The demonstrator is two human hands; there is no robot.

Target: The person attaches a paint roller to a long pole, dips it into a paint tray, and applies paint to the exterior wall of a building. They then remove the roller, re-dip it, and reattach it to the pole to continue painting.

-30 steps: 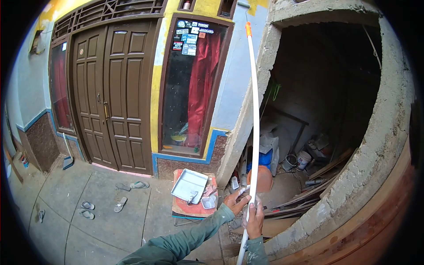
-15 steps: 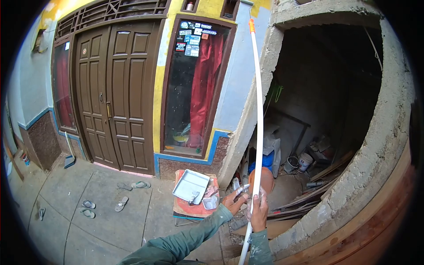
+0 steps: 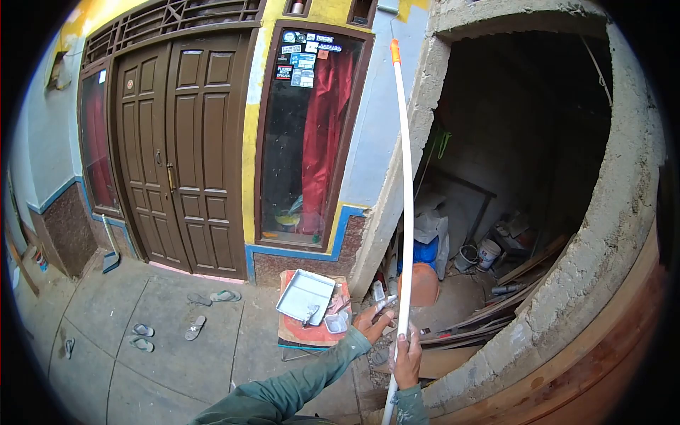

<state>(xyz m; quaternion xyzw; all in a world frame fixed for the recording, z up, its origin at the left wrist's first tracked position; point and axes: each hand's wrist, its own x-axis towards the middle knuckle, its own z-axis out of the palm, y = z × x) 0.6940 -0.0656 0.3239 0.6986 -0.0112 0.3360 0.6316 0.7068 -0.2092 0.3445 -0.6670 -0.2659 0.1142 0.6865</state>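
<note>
A long white pole (image 3: 406, 212) with an orange tip (image 3: 395, 51) rises almost upright in front of me, leaning slightly left. Its top end meets a thin rod leading to a paint roller (image 3: 387, 6) against the light-blue wall. My right hand (image 3: 406, 361) is wrapped round the pole low down. Just left of the pole is my left hand (image 3: 372, 324), its fingers apart and one whitened as if with paint. Whether its fingertips touch the pole is hard to tell. Below and left, a paint tray (image 3: 307, 297) and a small white tub (image 3: 336, 324) rest on a reddish stand (image 3: 292, 331).
A dark doorway opening (image 3: 524, 142) with a rough concrete edge stands to the right, holding buckets (image 3: 489, 253), planks and an orange-brown container (image 3: 420, 285). A curtained window (image 3: 312, 142) and brown double doors (image 3: 173, 156) are on the left. Several sandals (image 3: 195, 327) lie on the concrete floor.
The pole has shifted slightly left, its orange tip a little lower in view. My right hand has moved down and left with it. Fingers of my left hand look farther from the pole.
</note>
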